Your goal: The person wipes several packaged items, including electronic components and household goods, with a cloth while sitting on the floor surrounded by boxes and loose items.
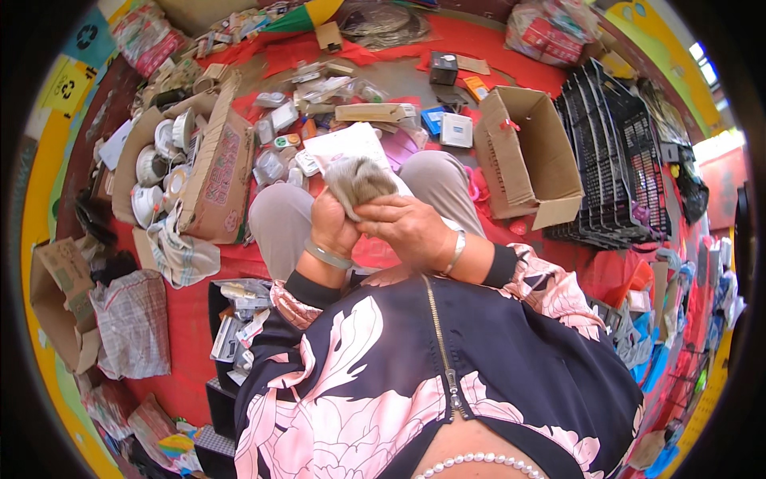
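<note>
I sit on a red floor mat with my knees up. My left hand (333, 226) and my right hand (405, 227) are both closed on a crumpled grey-brown wad of paper or cloth (357, 182), held in front of my chest over my lap. A bangle sits on each wrist. A white sheet of paper (345, 145) lies just beyond my knees.
An open cardboard box (209, 172) with white tape rolls or cups stands at the left. An empty cardboard box (533, 160) lies tipped at the right, beside stacked black plastic crates (613, 152). Small packets, boxes and wrappers litter the mat ahead. Bags and cardboard lie at far left.
</note>
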